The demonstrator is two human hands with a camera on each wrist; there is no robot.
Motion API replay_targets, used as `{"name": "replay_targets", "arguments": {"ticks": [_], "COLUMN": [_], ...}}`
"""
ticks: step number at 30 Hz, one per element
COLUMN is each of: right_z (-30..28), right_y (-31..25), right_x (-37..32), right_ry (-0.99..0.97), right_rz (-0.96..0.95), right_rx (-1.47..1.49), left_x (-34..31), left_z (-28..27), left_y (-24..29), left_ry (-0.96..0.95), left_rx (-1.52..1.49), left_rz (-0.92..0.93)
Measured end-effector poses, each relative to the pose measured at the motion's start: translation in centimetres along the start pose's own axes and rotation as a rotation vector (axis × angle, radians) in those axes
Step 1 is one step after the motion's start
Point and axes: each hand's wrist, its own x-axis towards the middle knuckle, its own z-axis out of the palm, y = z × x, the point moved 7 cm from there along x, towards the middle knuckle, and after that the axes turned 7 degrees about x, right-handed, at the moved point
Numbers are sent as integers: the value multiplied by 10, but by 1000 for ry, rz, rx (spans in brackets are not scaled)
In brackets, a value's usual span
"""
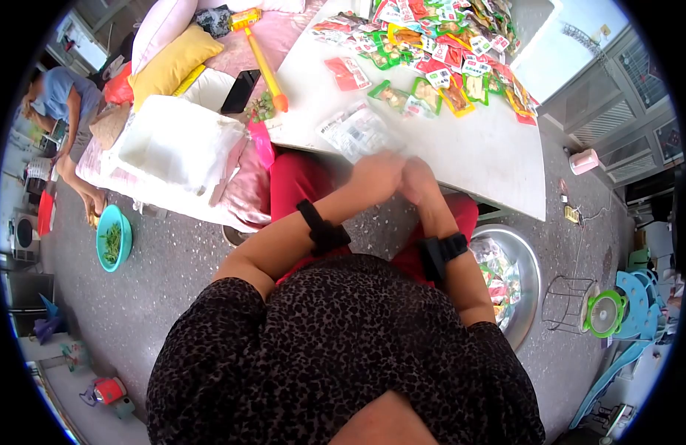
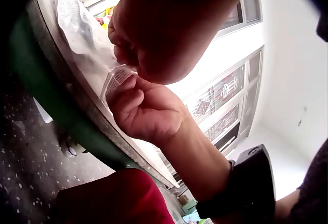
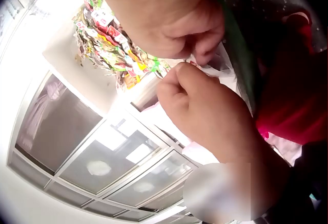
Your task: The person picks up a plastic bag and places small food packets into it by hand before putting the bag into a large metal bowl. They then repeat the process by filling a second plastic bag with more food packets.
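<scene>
A clear plastic bag with printing [image 1: 360, 132] lies at the near edge of the white table. My left hand [image 1: 376, 179] and right hand [image 1: 419, 181] meet at its near end, fingers curled and close together. In the left wrist view, the right hand [image 2: 148, 112] pinches a crinkled edge of the bag [image 2: 84, 29], while the left hand [image 2: 159, 34] grips right beside it. From the right wrist, the left hand [image 3: 205, 101] and right hand [image 3: 171, 24] hide most of the pinched edge.
Colourful snack packets [image 1: 439, 44] are heaped on the far side of the white table [image 1: 499, 159]. A metal basin [image 1: 532, 259] holding packets stands on the floor at right. At left are a white foam box [image 1: 172, 144], a phone [image 1: 240, 91] and a yellow stick [image 1: 265, 67]. Another person [image 1: 68, 104] sits farther left.
</scene>
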Motion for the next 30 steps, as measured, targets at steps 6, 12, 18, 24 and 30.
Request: {"name": "replay_targets", "arguments": {"ticks": [6, 12, 18, 24, 30], "right_z": [21, 9, -7, -37, -43], "right_y": [4, 12, 8, -31, -92], "right_x": [22, 41, 9, -28, -53], "right_ry": [-81, -200, -220, 73, 115], "right_rz": [-113, -222, -12, -152, -669], "right_rx": [459, 80, 396, 238, -298], "left_x": [2, -17, -25, -7, 23], "left_z": [0, -21, -13, -19, -70], "left_y": [2, -2, -13, -23, -30], "left_ry": [43, 247, 178, 171, 289], "left_rx": [-86, -30, 270, 123, -91], "left_rz": [56, 203, 250, 328, 292]}}
